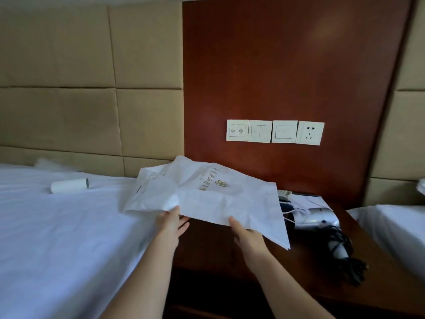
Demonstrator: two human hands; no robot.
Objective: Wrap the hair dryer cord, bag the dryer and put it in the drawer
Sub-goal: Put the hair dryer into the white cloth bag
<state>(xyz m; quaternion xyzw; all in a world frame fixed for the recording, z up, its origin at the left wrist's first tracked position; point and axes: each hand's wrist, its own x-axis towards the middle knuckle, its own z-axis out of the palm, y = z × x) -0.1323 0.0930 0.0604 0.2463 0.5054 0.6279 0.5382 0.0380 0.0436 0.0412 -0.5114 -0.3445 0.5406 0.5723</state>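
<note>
Over the nightstand, both hands are holding the white bag flat by its near edge, left hand and right hand each pinching it. Just beside it, the hair dryer is lying with its cord bundled. With the mouth staying unopened, the dryer could snag, and the loose coil might unravel.

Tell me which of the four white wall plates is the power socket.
The rightmost plate: it alone has plug holes; the other three carry switches.

Both hands hold white bag — dryer beside.
</note>
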